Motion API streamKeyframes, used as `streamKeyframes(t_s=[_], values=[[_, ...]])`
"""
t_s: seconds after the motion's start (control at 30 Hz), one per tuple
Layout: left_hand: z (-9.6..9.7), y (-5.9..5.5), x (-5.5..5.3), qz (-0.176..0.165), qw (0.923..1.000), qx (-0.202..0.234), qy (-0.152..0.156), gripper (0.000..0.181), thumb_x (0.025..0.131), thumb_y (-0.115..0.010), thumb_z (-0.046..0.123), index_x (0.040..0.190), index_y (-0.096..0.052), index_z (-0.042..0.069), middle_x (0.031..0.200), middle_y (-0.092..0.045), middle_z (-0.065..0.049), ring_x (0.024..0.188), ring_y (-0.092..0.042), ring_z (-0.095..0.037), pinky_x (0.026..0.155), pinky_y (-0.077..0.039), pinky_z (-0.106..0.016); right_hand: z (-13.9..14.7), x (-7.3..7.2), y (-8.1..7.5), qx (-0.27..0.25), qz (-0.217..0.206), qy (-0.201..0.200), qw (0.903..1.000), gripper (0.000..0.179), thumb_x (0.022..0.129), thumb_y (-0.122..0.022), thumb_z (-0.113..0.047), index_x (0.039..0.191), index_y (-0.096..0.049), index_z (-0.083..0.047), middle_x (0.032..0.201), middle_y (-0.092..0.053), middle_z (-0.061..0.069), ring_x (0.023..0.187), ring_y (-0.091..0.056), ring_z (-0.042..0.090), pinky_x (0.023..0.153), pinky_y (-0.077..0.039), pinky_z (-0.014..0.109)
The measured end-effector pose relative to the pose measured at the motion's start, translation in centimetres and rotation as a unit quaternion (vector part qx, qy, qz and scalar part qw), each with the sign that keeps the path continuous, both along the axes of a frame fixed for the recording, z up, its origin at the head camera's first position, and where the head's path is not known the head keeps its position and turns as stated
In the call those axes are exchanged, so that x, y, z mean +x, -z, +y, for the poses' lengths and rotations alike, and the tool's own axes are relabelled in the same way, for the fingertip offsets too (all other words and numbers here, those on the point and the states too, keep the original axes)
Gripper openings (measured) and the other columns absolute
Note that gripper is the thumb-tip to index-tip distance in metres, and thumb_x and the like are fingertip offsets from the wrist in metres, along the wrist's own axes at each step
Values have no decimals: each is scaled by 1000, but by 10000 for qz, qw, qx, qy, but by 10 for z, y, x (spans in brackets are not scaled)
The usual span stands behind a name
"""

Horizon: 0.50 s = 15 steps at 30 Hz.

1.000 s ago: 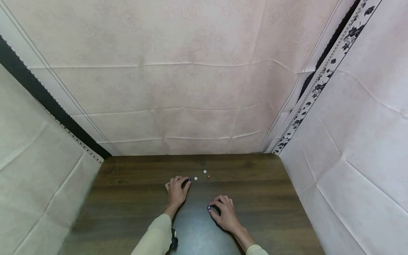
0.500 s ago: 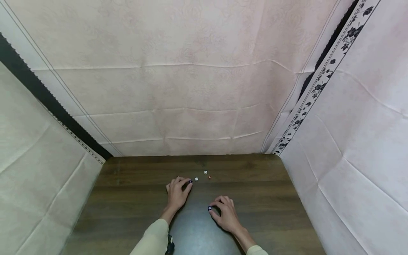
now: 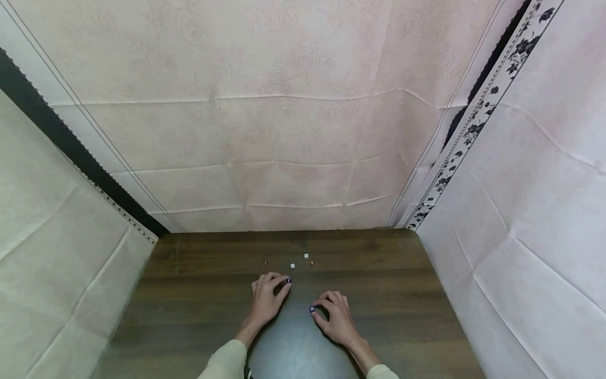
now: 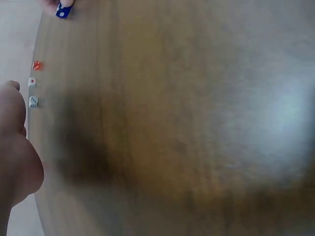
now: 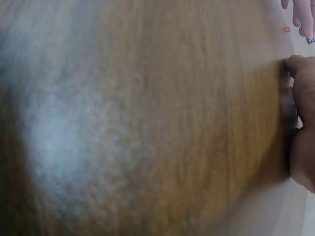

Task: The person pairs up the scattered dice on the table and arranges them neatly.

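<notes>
My left hand (image 3: 268, 300) pinches a dark blue die (image 3: 289, 280) between thumb and index finger. Farther right and a little nearer me, my right hand (image 3: 334, 317) holds another dark blue die (image 3: 312, 309) by its fingertips against the table; white pips show on it. Beyond the hands lie two white dice, a far one (image 3: 306, 256) and a nearer one (image 3: 292, 266). A red die (image 3: 312, 263) sits to their right, while a second red die (image 3: 265, 263) lies past the left hand's fingers. In the left wrist view my right hand's blue die (image 4: 62, 11) appears at the top.
The brown wood-grain table (image 3: 379, 284) reaches to a pale cloth backdrop (image 3: 303, 131). Similar cloths hang at the left (image 3: 57, 252) and right (image 3: 516, 200). Light glares off the table's near middle.
My left hand has drawn back toward me and slightly right with its blue die, leaving the left red die in plain sight. The right hand has stayed almost still.
</notes>
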<state>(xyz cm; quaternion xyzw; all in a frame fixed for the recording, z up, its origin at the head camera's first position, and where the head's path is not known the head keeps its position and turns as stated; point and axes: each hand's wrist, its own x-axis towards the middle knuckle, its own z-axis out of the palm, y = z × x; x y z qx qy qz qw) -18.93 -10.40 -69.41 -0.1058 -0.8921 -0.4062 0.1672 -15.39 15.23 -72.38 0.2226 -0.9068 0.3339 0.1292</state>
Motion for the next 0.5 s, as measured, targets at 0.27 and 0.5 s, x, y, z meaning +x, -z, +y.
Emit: streamKeyframes(t_s=[0.27, 0.5], values=[[3, 6, 20, 199, 9991, -243, 269, 21, 97, -90, 16, 118, -88, 10, 116, -80, -5, 108, -68, -25, 95, -38, -47, 0, 0, -2, -34, 23, 12, 10000, 17, 95, -94, -25, 109, -86, -22, 110, -71, -7, 109, -60, 13, 101, -46, 46], [8, 12, 37, 303, 9977, -423, 440, 20, 95, -92, 17, 115, -89, 13, 113, -80, 0, 107, -67, -22, 97, -39, -51, 0, 1, 0, -53, 1, 11, 10000, 17, 94, -94, -24, 109, -86, -22, 111, -71, -6, 110, -61, 15, 101, -45, 47]])
